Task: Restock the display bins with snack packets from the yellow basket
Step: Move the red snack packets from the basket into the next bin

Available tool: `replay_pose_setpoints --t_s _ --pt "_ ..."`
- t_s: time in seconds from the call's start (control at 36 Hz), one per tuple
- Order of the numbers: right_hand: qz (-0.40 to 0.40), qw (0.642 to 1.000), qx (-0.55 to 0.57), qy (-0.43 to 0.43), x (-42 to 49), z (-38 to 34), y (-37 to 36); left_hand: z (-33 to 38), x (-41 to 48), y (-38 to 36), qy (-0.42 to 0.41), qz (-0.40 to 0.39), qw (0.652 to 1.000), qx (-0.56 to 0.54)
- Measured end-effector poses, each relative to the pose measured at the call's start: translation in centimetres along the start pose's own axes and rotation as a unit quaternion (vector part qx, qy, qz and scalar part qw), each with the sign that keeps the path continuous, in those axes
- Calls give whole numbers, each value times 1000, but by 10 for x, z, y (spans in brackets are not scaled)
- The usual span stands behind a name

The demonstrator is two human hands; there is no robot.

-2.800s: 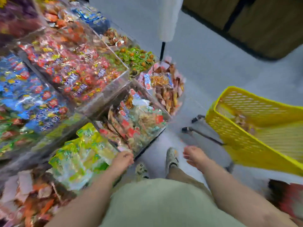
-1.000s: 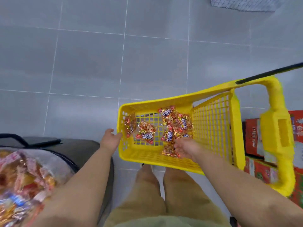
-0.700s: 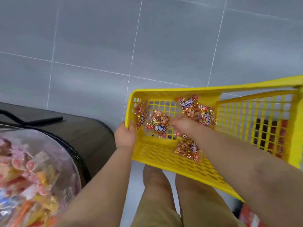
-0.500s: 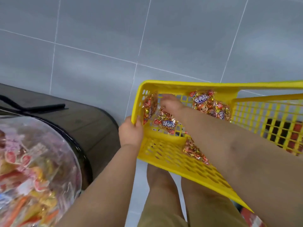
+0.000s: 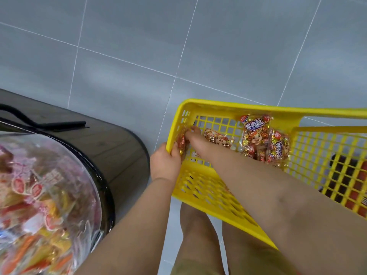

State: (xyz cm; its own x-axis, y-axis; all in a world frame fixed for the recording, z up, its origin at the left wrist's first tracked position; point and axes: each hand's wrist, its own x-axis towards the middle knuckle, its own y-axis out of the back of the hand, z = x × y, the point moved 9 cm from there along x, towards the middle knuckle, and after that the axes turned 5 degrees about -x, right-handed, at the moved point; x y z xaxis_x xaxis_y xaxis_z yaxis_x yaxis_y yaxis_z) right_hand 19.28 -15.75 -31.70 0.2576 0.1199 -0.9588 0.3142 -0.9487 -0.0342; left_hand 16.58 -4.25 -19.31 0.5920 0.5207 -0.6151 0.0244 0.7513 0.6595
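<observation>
— Where are the snack packets (image 5: 256, 135)?

— In the yellow basket (image 5: 228, 105), right of centre in the frame. Two or three red-and-gold ones lie bunched against its far wall, and another flat packet (image 5: 217, 138) sits just left of them, partly under the right forearm.

— And the one being picked?

— The corner packet (image 5: 181, 141) stands against the basket's left wall, near the far left corner. The right hand (image 5: 195, 136) reaches across the inside of the basket, its fingers and thumb bent onto that packet in a pinch.

— The other hand?

— The left hand (image 5: 164, 165) grips the basket's left rim from outside, with its fingers curled over the edge right beside the corner packet.

— What surrounds it?

— The basket is tilted over a grey tiled floor (image 5: 198, 46). Red boxes (image 5: 355, 187) show through the mesh at the right edge. At lower left a clear display bin (image 5: 49, 185) holds blurred pink, orange and yellow wrappers, on a dark rounded base (image 5: 111, 147). The person's legs in tan trousers (image 5: 198, 245) fill the bottom centre.
</observation>
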Motion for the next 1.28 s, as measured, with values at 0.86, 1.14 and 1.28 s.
replay_pose_setpoints --t_s 0.86,1.14,1.28 --pt "186 980 63 10 -60 49 113 17 -16 -12 -173 -61 982 -43" --pt "252 953 -117 -120 -18 79 118 23 -18 -10 -189 -41 980 -46" --pt "212 968 -101 -92 -10 75 105 23 -21 -7 -171 -37 984 -36"
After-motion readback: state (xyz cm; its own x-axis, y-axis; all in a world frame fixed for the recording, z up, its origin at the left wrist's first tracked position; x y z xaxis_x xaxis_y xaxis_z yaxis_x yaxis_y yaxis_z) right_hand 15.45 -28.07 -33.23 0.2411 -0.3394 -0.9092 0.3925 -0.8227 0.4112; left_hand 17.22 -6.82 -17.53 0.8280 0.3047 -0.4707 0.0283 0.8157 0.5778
